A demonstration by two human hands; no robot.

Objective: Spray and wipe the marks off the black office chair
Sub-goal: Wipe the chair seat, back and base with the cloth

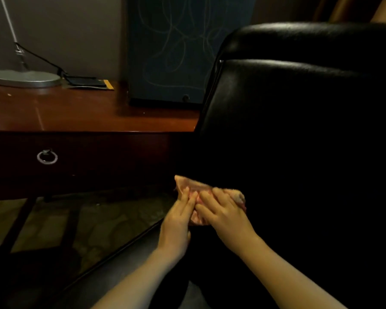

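From the head view, a black leather office chair (299, 108) fills the right side, its lower part lost in shadow. At the chair's lower left edge lies a crumpled pink cloth (185, 186) with both hands on it. The right hand (225, 215) presses it with spread, nearly straight fingers. The left hand (176, 221) lays straight fingers along it, but its thumb is hidden, so I cannot tell if it pinches. Left of the chair stands a reddish-brown wooden desk (76, 112) with a metal ring drawer pull (47, 157). On the desk are a round silver lamp base (24, 78) and a scribbled dark blue panel (176, 52), which is partly hidden behind the chair back.
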